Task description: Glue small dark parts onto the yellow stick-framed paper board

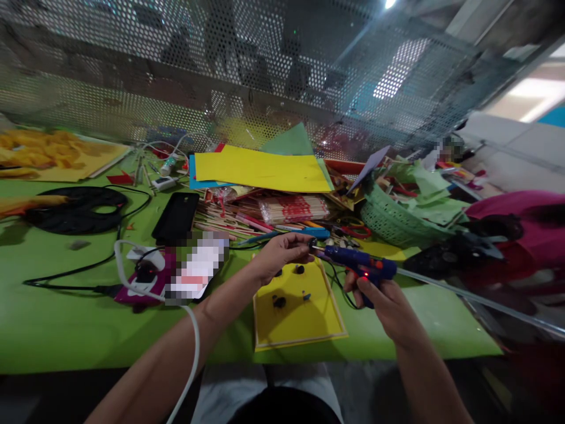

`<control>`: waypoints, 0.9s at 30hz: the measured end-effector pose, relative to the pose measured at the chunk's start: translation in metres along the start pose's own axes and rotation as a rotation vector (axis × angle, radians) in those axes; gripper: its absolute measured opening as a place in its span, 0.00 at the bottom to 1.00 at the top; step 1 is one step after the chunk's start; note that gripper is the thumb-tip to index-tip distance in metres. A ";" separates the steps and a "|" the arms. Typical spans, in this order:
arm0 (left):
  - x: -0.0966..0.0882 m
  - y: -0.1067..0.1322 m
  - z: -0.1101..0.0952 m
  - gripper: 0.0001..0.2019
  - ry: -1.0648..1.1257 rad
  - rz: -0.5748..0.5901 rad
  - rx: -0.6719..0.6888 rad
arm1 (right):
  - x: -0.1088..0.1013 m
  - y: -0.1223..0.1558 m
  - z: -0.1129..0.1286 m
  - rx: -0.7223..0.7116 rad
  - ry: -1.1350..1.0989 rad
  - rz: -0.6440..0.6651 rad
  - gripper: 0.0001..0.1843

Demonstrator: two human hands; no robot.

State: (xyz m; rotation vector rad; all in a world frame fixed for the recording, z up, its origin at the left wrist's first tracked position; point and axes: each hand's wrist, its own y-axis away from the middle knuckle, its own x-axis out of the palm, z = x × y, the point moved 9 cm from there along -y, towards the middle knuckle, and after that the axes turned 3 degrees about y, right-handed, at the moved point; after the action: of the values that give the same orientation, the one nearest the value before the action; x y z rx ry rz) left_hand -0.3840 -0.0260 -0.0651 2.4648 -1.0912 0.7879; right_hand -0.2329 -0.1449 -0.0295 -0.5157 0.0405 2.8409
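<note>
Mid-frame, just right of centre, a blue plastic glue gun [359, 263] is gripped by the right hand [384, 306], fingers wrapped round the handle and a small red light showing on the body. The left hand [280, 254] is pinched shut right at the nozzle; whatever is between the fingertips is too tiny to be made out. Both are held just above a yellow rectangular board [300, 318] dotted with small dark bits [279, 301], laid on the green table [53, 330]. A white cable [194, 347] is draped over the left forearm. Behind the hands it's pretty cluttered: a black phone [176, 217], a clear packet of wooden sticks [293, 209], big yellow paper sheets [260, 168], and a green mesh basket [388, 221] stuffed with paper scraps to the right. A black coiled cable [75, 209] is seen at the left. A pink sleeve [521, 218] is cut off by the right edge, and a patch left of centre is blurred out.
</note>
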 end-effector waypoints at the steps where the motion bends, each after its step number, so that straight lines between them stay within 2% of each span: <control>1: 0.000 0.000 0.000 0.23 0.001 0.002 0.000 | -0.001 0.000 0.001 -0.006 0.001 -0.008 0.22; 8: -0.002 0.001 -0.001 0.25 0.010 -0.026 -0.009 | 0.001 0.001 -0.006 0.007 0.028 0.020 0.22; 15: 0.003 0.002 -0.003 0.24 -0.014 0.008 0.012 | -0.003 -0.003 0.000 -0.012 -0.009 -0.046 0.22; 27: 0.000 0.000 0.000 0.23 -0.006 0.010 0.006 | -0.006 0.001 -0.002 -0.014 0.028 -0.037 0.21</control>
State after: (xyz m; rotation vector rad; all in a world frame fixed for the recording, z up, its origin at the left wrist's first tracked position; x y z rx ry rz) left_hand -0.3839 -0.0260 -0.0648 2.4699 -1.1061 0.7882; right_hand -0.2272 -0.1480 -0.0289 -0.5531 0.0156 2.8005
